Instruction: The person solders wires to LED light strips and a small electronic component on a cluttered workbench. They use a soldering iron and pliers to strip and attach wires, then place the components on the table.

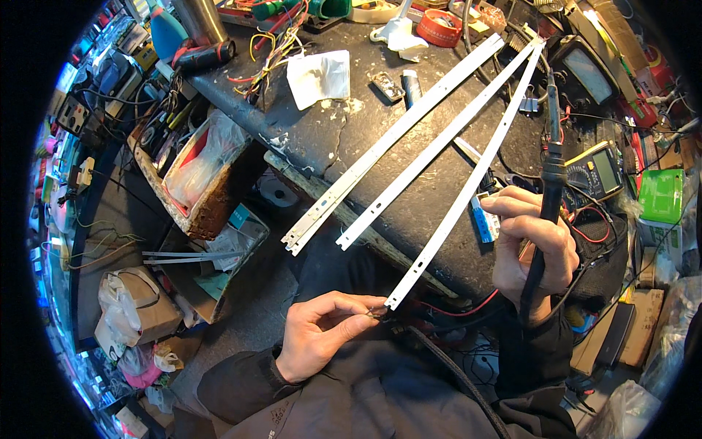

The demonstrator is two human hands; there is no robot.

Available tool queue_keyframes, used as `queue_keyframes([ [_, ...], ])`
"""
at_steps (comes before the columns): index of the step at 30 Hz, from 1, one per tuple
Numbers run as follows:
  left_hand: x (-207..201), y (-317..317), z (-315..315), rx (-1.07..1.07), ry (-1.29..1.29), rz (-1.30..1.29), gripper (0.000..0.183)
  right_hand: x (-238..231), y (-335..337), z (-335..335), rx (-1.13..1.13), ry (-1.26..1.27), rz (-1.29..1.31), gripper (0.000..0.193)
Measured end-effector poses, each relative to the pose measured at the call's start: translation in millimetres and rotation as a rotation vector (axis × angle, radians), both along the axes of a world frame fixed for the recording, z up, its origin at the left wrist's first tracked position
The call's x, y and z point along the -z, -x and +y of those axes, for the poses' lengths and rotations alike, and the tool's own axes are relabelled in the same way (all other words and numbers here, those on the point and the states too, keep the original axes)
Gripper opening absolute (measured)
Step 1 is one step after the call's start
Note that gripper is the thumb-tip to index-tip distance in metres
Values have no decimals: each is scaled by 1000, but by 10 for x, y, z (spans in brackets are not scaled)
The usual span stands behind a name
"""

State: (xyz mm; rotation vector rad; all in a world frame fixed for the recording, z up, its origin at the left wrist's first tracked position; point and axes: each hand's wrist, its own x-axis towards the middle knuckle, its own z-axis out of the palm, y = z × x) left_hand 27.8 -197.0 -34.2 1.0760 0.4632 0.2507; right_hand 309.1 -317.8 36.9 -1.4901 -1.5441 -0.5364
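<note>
White strip (468, 183), the rightmost of those fanned over the dark workbench (307, 135), runs lengthwise from the far right of the bench down toward the person, its near end reaching past the bench edge. That near end sits just beside the fingertips of the left hand (325, 336), ahead and slightly to their right, so the left hand is the nearer one to the end; the right hand (537, 252) stands off to the right of the strip's lower half, apart from it.

The left hand comes in low with its knuckles up, thumb and forefinger nearly closed in a pinch. It seems to have hold of something thin and dark, perhaps a wire, but the view is too small to tell whether this meets the strip. The right hand is raised and half curled, its fingers bent round a black rod-shaped tool (553, 172) that points up and away from the person.

Left of the strip, a middle strip (439, 145) slants the same general way. Right of its middle lies a multimeter (596, 172).
</note>
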Motion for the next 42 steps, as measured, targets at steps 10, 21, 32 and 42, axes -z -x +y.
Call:
queue_keyframes([
  [10, -15, 1, -4, 3, 13, 17, 12, 1, -9, 1, -18, 5, -3, 25],
  [21, -30, -2, -4, 8, -5, 28, 10, -24, 1, -5, -12, 16, -24, 28],
  [32, -20, -53, -49, -52, -106, -111, 5, -57, 28, -12, -15, 26, 19, 21],
  [42, -55, -60, 62, -294, -439, -27, 7, -121, 38, -26, -5, 91, -43, 21],
])
